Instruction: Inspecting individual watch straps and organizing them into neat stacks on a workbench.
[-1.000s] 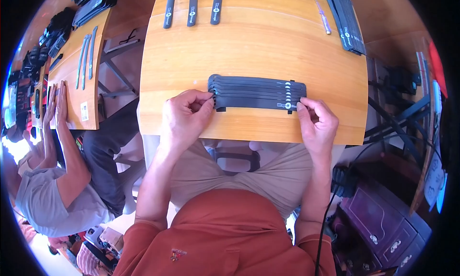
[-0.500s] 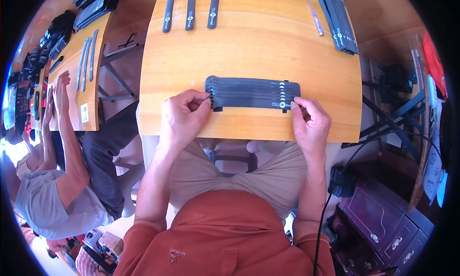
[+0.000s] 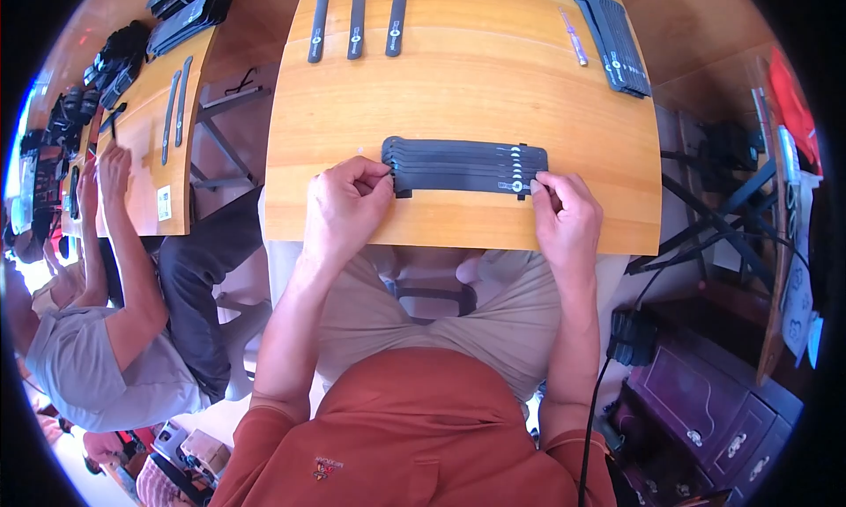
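Note:
A fanned row of several dark grey cable straps lies crosswise near the front edge of the wooden table. Their left ends are rounded, and pale round marks line up toward the right ends. My left hand has thumb and fingers closed on the left end of the strap nearest me. At the other end, my right hand pinches the right tip of the same strap. Small black tabs stick out beneath the row near both ends. My fingertips hide the very ends of the front strap.
Three single straps lie lengthwise at the far left. A purple-handled screwdriver and another strap stack are at the far right. Leftward, a co-worker sits at a second table. A black cable hangs at my right.
My hands keep hold of the front strap's ends, and the row looks nearly unchanged. The view has shifted slightly. On the co-worker's table, three loose straps have become two.

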Tool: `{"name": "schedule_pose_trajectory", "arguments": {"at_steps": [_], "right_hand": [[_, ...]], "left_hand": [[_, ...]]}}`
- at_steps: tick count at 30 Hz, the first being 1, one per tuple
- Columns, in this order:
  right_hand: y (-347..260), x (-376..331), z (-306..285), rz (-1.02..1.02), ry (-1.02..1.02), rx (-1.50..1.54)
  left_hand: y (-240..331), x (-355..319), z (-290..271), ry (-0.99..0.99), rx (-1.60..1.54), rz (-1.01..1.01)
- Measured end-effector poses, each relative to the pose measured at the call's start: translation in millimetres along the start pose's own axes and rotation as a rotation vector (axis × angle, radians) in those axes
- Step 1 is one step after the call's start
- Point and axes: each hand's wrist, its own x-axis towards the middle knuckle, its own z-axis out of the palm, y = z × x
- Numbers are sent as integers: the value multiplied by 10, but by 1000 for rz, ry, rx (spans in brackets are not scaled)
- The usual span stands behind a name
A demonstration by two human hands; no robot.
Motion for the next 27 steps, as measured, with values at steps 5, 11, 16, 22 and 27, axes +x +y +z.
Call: {"name": "schedule_pose_trajectory", "arguments": {"at_steps": [5,11,16,22,27], "right_hand": [[20,-11,-6,-12,11,-50],[-25,-20,-25,18,6,-69],[-94,-101,-60,-98,85,-223],[-463,-315,305,-454,-65,-319],[-242,-389,271,-395,-222,-333]], "left_hand": [[55,-4,3,19,63,22],[-18,-40,39,108,152,205],[-45,-142,77,132,265,371],[-4,-378,184,35,628,791],[-147,-395,71,-128,784,786]]}}
